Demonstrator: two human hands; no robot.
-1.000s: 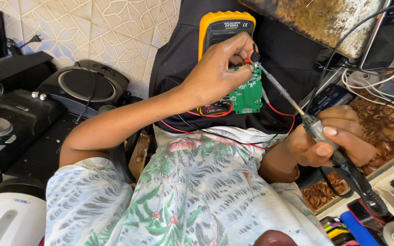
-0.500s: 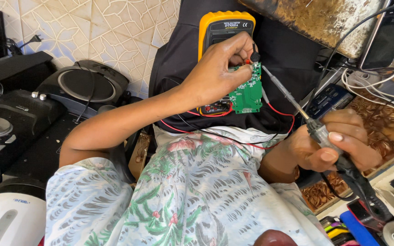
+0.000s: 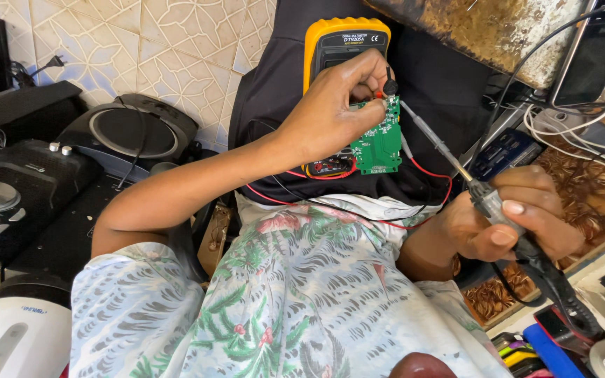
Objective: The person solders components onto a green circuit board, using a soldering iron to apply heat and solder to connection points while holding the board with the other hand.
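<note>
Left hand (image 3: 334, 115) pinched on green circuit board (image 3: 379, 140). Right hand (image 3: 516, 220) clamped around soldering iron (image 3: 481, 199). Long axis slanted up-left, tip touching board's top edge.

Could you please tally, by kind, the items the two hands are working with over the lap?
Green circuit board: 1
Soldering iron: 1
Yellow multimeter: 1
Total: 3
</note>
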